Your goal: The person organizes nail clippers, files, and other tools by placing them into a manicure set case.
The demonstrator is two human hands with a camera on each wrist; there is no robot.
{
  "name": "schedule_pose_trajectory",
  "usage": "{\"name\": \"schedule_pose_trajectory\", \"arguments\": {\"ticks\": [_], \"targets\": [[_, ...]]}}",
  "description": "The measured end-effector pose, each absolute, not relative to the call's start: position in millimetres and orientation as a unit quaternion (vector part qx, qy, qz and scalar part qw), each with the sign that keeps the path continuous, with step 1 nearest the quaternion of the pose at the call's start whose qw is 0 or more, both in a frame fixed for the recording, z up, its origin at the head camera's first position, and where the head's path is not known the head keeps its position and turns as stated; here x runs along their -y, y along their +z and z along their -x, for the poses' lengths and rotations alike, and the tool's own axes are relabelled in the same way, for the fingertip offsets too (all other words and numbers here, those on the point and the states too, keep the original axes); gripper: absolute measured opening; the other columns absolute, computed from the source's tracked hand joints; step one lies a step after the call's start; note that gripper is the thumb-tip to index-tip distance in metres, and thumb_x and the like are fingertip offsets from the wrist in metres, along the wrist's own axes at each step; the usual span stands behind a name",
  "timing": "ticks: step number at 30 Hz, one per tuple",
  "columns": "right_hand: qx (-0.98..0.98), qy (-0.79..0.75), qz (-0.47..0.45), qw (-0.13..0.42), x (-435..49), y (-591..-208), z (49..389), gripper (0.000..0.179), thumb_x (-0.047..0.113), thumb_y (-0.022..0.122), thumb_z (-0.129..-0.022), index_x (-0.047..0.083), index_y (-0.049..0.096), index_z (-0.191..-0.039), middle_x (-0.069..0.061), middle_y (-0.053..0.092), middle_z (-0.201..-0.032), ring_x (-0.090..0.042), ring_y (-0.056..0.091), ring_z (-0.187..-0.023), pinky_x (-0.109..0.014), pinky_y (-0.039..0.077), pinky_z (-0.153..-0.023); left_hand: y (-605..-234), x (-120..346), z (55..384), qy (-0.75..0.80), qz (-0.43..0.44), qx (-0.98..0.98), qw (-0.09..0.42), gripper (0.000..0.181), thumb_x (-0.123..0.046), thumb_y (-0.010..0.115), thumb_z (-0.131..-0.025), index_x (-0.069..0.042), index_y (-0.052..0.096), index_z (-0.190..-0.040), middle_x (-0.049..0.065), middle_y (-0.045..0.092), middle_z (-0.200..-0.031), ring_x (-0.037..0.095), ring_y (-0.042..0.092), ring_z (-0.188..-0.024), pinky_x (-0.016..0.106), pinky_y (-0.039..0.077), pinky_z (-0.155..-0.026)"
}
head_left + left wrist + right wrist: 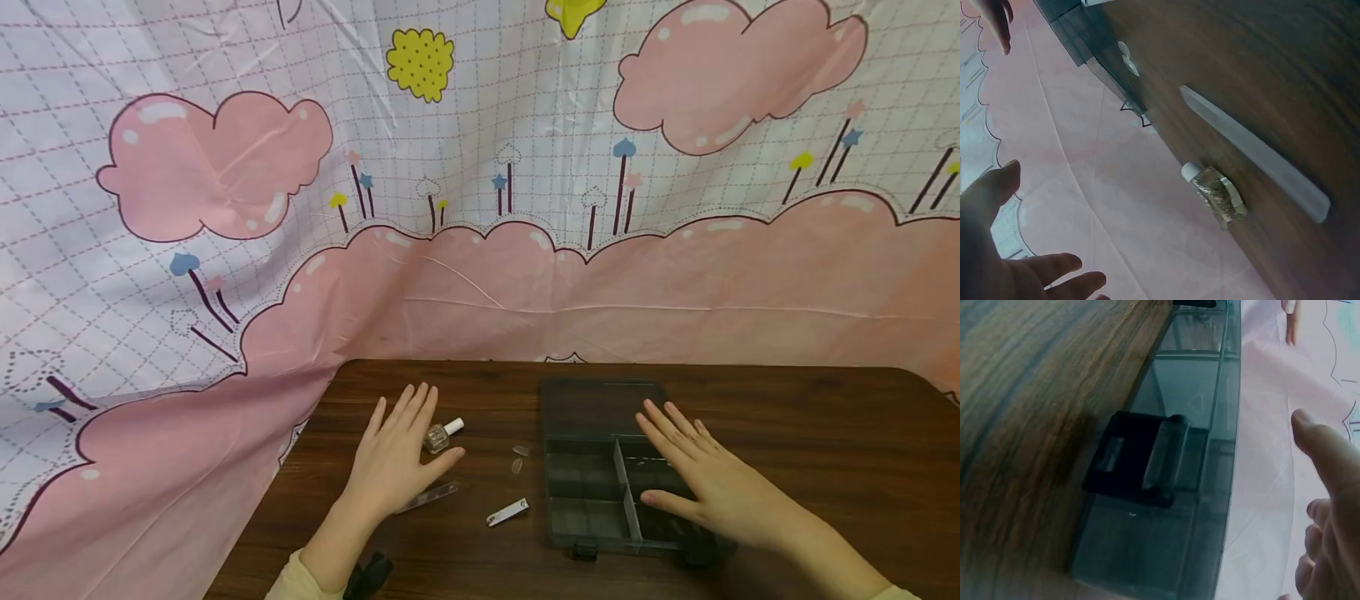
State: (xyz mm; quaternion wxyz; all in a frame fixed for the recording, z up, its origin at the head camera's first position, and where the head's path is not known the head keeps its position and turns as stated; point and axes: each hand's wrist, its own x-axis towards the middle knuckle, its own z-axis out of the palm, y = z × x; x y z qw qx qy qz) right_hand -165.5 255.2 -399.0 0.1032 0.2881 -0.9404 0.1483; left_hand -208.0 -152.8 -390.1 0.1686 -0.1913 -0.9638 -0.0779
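My left hand (397,462) hovers with fingers spread over the left part of the table, holding nothing. By its fingers lies a glittery nail polish bottle (437,439) with a white cap, on its side. A flat translucent strip like a nail file (1257,150) lies near the left thumb, partly covered by the hand in the head view. My right hand (708,483), fingers straight and holding nothing, overlaps the right half of an opened dark translucent compartment box (588,546). Between the hands lie a nail clipper (507,512) and two small clear oval pieces (521,451).
The box's lid (592,404) lies folded back toward the rear. Black latches (585,551) sit on its front edge. A black object (367,575) shows beside the left wrist. Behind the brown wooden table (825,433) hangs a pink and white patterned cloth (675,283).
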Motion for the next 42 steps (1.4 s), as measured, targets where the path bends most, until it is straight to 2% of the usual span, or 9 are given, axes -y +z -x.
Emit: {"name": "schedule_pose_trajectory", "arguments": {"ticks": [3,5,11,17,21,24,28,35,42], "targets": [[0.941,0.183,-0.273,0.084,-258.0,-400.1,165.0,0.086,0.048,0.062,-0.09,0.025,0.01,-0.155,0.001,0.005,-0.16,-0.022,0.004,-0.145,-0.021,-0.004,-0.112,-392.4,154.7,211.1,-0.094,0.187,0.965,0.158,0.089,-0.072,0.044,-0.086,-0.012,0.03,-0.15,0.005,0.03,-0.153,0.021,0.018,-0.143,0.047,0.005,-0.115],[0.941,0.206,-0.258,0.069,-260.8,-400.4,164.0,0.085,0.048,0.062,-0.089,0.029,0.011,-0.154,0.003,0.007,-0.16,-0.023,0.008,-0.145,-0.024,0.002,-0.114,-394.4,156.6,213.8,-0.107,0.185,0.964,0.157,0.088,-0.072,0.045,-0.086,-0.013,0.034,-0.149,0.006,0.034,-0.151,0.023,0.023,-0.142,0.049,0.008,-0.114],[0.944,0.226,-0.237,0.045,-274.8,-401.6,159.8,0.084,0.048,0.063,-0.088,0.033,0.013,-0.154,0.005,0.01,-0.159,-0.022,0.01,-0.144,-0.044,0.018,-0.112,-400.7,163.2,223.1,-0.15,0.178,0.961,0.152,0.078,-0.063,0.058,-0.085,-0.011,0.047,-0.142,0.01,0.045,-0.144,0.029,0.036,-0.135,0.052,0.018,-0.112],[0.939,0.235,-0.249,0.032,-294.5,-406.5,157.2,0.082,0.041,0.066,-0.088,0.031,0.017,-0.154,0.003,0.013,-0.159,-0.009,0.001,-0.143,-0.069,0.03,-0.094,-407.1,166.9,232.8,-0.138,0.169,0.968,0.122,0.069,-0.056,0.065,-0.084,-0.01,0.055,-0.135,0.011,0.054,-0.134,0.03,0.046,-0.127,0.051,0.027,-0.108],[0.943,0.181,-0.272,0.06,-306.0,-412.2,153.9,0.081,0.04,0.066,-0.089,0.025,0.021,-0.154,0.0,0.015,-0.158,-0.003,-0.003,-0.142,-0.04,0.014,-0.114,-413.0,169.2,239.2,-0.124,0.162,0.973,0.109,0.066,-0.053,0.067,-0.083,-0.01,0.058,-0.132,0.009,0.058,-0.127,0.029,0.052,-0.118,0.051,0.035,-0.102],[0.944,0.145,-0.284,0.085,-312.4,-415.3,150.6,0.081,0.04,0.067,-0.088,0.022,0.023,-0.153,-0.002,0.02,-0.157,-0.002,-0.004,-0.142,-0.01,-0.006,-0.105,-416.1,171.1,243.8,-0.119,0.156,0.975,0.1,0.064,-0.052,0.068,-0.083,-0.01,0.059,-0.13,0.009,0.059,-0.124,0.029,0.054,-0.114,0.052,0.037,-0.098],[0.947,0.137,-0.279,0.084,-317.8,-417.1,146.4,0.081,0.039,0.067,-0.089,0.023,0.022,-0.154,-0.004,0.024,-0.156,-0.001,-0.005,-0.141,-0.01,-0.01,-0.104,-419.4,174.5,249.9,-0.109,0.146,0.98,0.08,0.065,-0.052,0.067,-0.083,-0.009,0.059,-0.13,0.009,0.058,-0.125,0.029,0.053,-0.114,0.053,0.038,-0.096],[0.952,0.167,-0.251,0.05,-321.6,-419.8,140.7,0.075,0.036,0.063,-0.092,0.026,0.021,-0.154,-0.001,0.022,-0.156,-0.004,-0.005,-0.142,-0.052,0.006,-0.113,-423.8,178.2,258.5,-0.085,0.139,0.986,0.04,0.066,-0.054,0.066,-0.084,-0.008,0.058,-0.13,0.011,0.057,-0.127,0.03,0.052,-0.116,0.053,0.039,-0.095],[0.953,0.179,-0.244,0.034,-322.6,-421.2,139.2,0.073,0.036,0.062,-0.093,0.027,0.021,-0.154,0.0,0.018,-0.157,-0.008,-0.004,-0.142,-0.064,0.014,-0.106,-432.5,175.2,265.3,-0.069,0.147,0.986,0.038,0.063,-0.054,0.067,-0.083,-0.009,0.061,-0.126,0.008,0.059,-0.123,0.028,0.053,-0.113,0.051,0.04,-0.093]]}}
